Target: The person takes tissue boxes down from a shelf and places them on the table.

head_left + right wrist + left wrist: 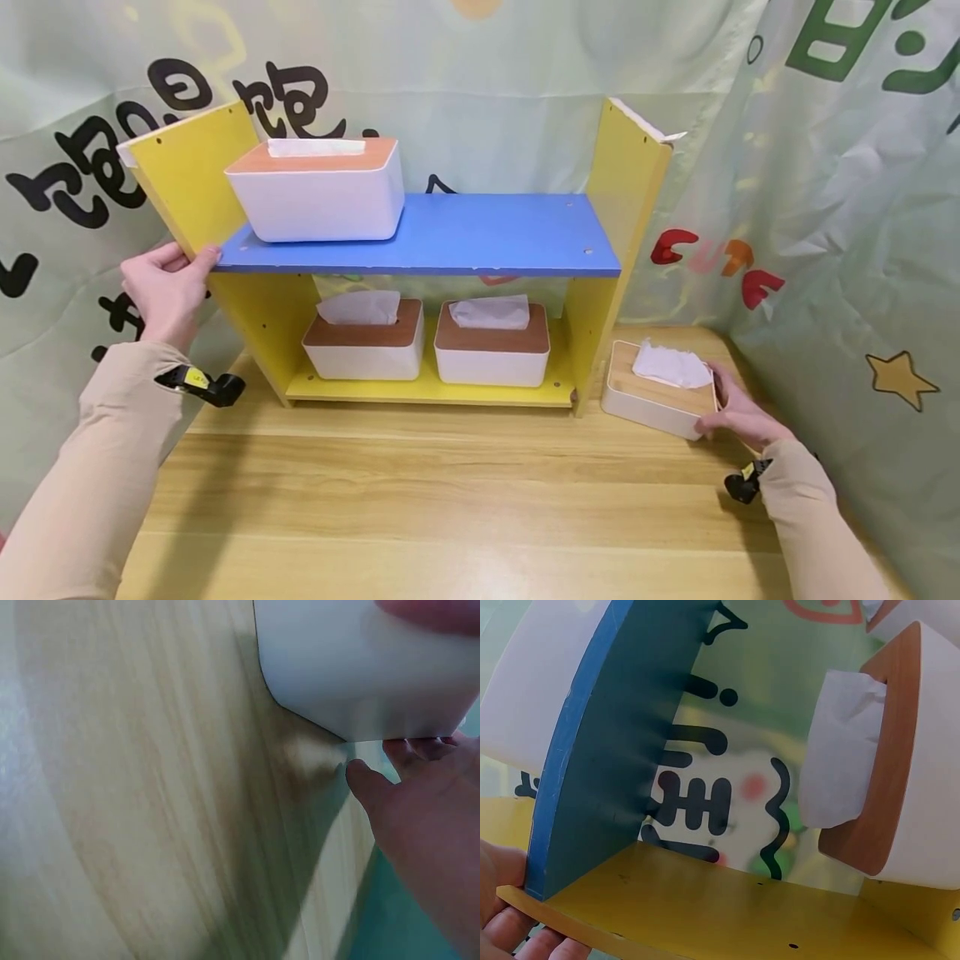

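My left hand [167, 287] grips the front edge of the left yellow side panel [191, 171] of a small shelf, beside the end of its blue board [495, 237]. In the left wrist view the fingers [510, 926] reach round the panel's outer side. At the right, my right hand [746, 417] holds a low tissue box [652, 411] by its right end, thumb toward the front. This box is white with a light wood lid and a tissue sticking out. The right wrist view shows the box's white underside and walls [360, 675] close over the table.
A taller tissue box [322, 204] sits on the blue board's left half. Two wood-lidded tissue boxes, a left one [363, 362] and a right one [491, 369], stand on the yellow bottom board [427, 392]. Printed curtain [847, 275] surrounds the wooden table [450, 492].
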The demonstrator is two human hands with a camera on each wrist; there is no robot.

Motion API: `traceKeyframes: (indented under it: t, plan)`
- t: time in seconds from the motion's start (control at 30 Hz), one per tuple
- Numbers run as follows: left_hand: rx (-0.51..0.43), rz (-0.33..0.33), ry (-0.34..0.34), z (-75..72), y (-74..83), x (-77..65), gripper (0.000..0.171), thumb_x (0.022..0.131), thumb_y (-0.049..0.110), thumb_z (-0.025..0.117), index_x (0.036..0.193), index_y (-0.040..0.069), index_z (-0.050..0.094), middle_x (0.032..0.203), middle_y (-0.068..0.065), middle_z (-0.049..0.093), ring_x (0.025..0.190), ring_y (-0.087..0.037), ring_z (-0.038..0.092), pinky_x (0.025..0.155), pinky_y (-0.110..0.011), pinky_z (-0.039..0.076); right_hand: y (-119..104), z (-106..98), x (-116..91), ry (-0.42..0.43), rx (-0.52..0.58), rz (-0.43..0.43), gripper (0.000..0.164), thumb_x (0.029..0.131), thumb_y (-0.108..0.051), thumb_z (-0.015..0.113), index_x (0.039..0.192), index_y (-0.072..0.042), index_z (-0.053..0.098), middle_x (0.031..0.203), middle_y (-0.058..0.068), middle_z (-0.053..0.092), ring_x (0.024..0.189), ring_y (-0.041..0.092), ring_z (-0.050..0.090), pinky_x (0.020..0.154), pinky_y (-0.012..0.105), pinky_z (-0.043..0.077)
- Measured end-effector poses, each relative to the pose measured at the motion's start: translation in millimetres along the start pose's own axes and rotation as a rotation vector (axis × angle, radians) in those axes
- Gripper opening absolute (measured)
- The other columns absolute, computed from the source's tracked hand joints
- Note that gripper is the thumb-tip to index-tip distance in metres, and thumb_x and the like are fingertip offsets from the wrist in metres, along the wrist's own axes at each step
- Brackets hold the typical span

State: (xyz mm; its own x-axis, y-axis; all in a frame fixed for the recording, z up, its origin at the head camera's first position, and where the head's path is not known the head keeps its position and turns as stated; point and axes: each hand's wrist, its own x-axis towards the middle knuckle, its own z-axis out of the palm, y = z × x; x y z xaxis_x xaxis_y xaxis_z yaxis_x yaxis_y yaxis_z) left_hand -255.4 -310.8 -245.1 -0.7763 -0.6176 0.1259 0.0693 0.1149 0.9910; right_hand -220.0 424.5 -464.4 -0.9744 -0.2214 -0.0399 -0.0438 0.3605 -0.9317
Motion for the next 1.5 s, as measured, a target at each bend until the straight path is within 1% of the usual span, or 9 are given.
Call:
traceKeyframes:
  t: [0.2,0.33,0.4,0.57,0.7,1.2,1.3,1.4,1.5]
  plan:
    - [-0.024,-0.010,-0.003,-1.4,0.3,0.2,0.054,0.081,0.016,0.083,0.131,0.005,0.065,0.057,0.026,0.064,0.061,0.009,0.063,0.056,-0.006,0.048,-0.8,2.2,-1.2,0.005,-0.013,0.013,0.117,0.072,0.012,0.066,0.156,0.001,-0.013,0.161,0.037,-0.013,0.147,0.035,0.003,0.099,0.007,0.036]
    - [-0.013,-0.014,-0.001,-1.4,-0.2,0.6,0.054,0.081,0.017,0.083,0.131,0.006,0.065,0.056,0.026,0.064,0.060,0.010,0.062,0.056,-0.006,0.047,-4.7,4.6,-4.1,0.011,-0.013,0.048,0.121,0.077,0.006,0.070,0.157,-0.003,-0.020,0.162,0.033,-0.020,0.149,0.045,-0.009,0.128,0.036,0.007]
    - [-0.009,-0.013,-0.001,-1.5,-0.4,1.0,0.054,0.081,0.017,0.083,0.131,0.006,0.065,0.057,0.026,0.063,0.061,0.010,0.062,0.056,-0.005,0.048,-7.5,6.6,-4.8,0.017,-0.048,0.069,0.122,0.080,0.000,0.073,0.157,-0.004,-0.021,0.163,0.033,-0.016,0.147,0.051,-0.005,0.128,0.036,0.003]
    - [-0.006,-0.007,-0.005,-1.1,-0.4,1.4,0.054,0.082,0.017,0.082,0.132,0.007,0.065,0.057,0.027,0.063,0.062,0.010,0.062,0.057,-0.005,0.048,-15.1,14.4,-6.4,0.053,-0.174,0.106,0.120,0.085,-0.014,0.077,0.158,-0.003,-0.018,0.162,0.037,-0.002,0.146,0.054,0.011,0.122,0.040,0.026]
    - [-0.015,-0.008,-0.002,-0.6,-0.6,1.1,0.054,0.081,0.017,0.082,0.131,0.006,0.065,0.056,0.027,0.063,0.062,0.010,0.063,0.057,-0.005,0.048,-18.3,22.2,-8.4,0.091,-0.147,0.106,0.118,0.089,-0.018,0.075,0.158,-0.003,-0.020,0.163,0.036,-0.010,0.149,0.058,-0.004,0.118,0.073,0.007]
    - [-0.025,0.000,-0.004,0.2,0.0,0.1,0.054,0.082,0.016,0.082,0.131,0.006,0.065,0.057,0.027,0.063,0.062,0.010,0.063,0.056,-0.006,0.048,-13.8,38.7,-17.2,0.266,-0.110,0.129,0.106,0.094,-0.028,0.071,0.161,-0.008,-0.010,0.167,0.028,-0.004,0.152,0.052,0.004,0.122,0.066,0.011]
    - [-0.016,0.001,-0.007,0.5,0.2,-0.2,0.054,0.082,0.017,0.082,0.132,0.006,0.065,0.057,0.027,0.063,0.062,0.010,0.062,0.056,-0.006,0.048,-10.7,38.1,-15.9,0.299,-0.087,0.126,0.100,0.096,-0.026,0.069,0.162,-0.008,-0.004,0.167,0.028,0.004,0.152,0.044,0.016,0.125,0.036,0.026]
    - [-0.031,-0.005,-0.008,0.3,0.2,-0.2,0.053,0.082,0.016,0.082,0.131,0.006,0.065,0.057,0.026,0.064,0.062,0.009,0.063,0.055,-0.006,0.048,-8.8,37.6,-14.0,0.346,-0.062,0.117,0.093,0.096,-0.025,0.069,0.162,-0.007,0.005,0.166,0.025,0.017,0.143,0.018,0.035,0.103,0.005,0.035]
    - [-0.041,-0.008,-0.007,-0.2,0.0,0.3,0.054,0.081,0.015,0.082,0.131,0.006,0.065,0.057,0.026,0.064,0.062,0.009,0.063,0.056,-0.006,0.048,-7.4,37.8,-12.3,0.415,-0.033,0.097,0.088,0.095,-0.023,0.071,0.161,-0.003,0.015,0.156,0.012,0.038,0.119,-0.008,0.043,0.087,-0.001,0.036]
